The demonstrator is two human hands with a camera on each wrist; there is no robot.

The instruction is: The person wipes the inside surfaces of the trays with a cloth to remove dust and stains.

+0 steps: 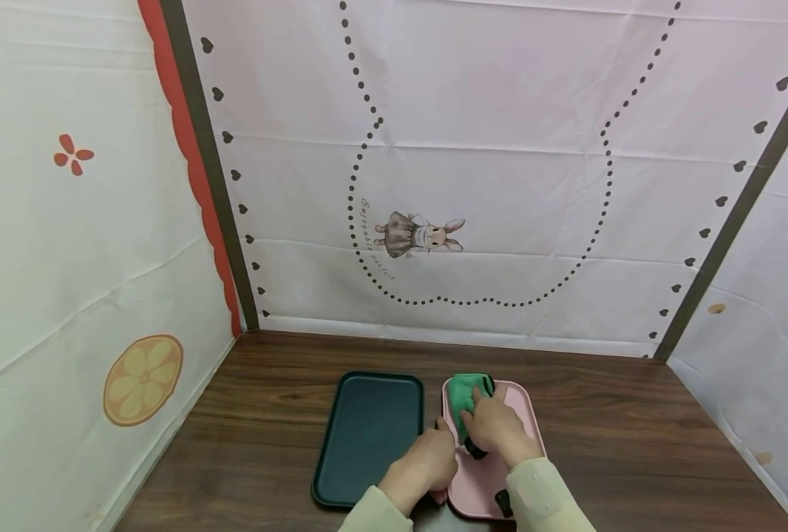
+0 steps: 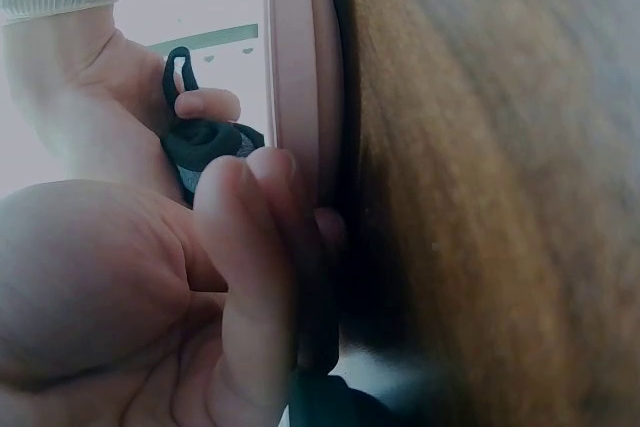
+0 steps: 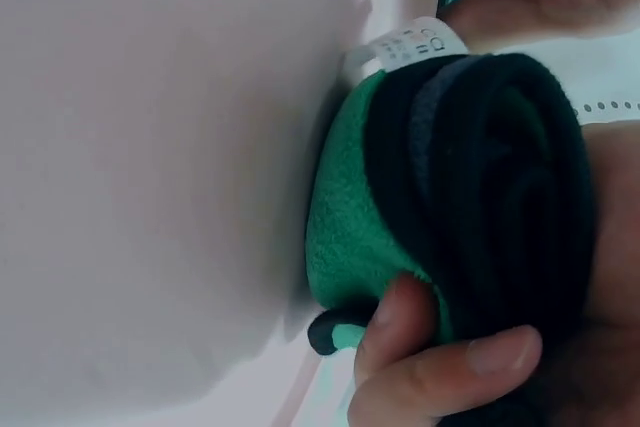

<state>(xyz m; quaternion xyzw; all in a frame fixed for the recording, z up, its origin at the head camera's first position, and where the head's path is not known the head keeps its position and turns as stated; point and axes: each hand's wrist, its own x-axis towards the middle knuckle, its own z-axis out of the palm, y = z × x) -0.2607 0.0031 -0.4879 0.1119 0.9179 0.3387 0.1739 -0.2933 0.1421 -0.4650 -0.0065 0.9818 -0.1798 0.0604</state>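
A green cloth (image 1: 460,395) with dark edging lies on the left half of the pink tray (image 1: 527,406). In the right wrist view the cloth (image 3: 345,217) shows as a thick roll with a dark, layered end, a white printed tag (image 3: 420,42) and a small loop (image 3: 335,332). My right hand (image 1: 497,428) holds the roll, its fingers bent against the side. Close to the pink tray's left edge is my left hand (image 1: 423,458). In the left wrist view the left fingers (image 2: 240,257) are loosely bent beside the tray's side; their contact is partly hidden.
To the left lies a dark green tray (image 1: 370,436), its right edge near my left hand. Both trays rest on a dark wooden table (image 1: 254,443). Printed white sheets (image 1: 500,185) hang behind and at both sides of the table.
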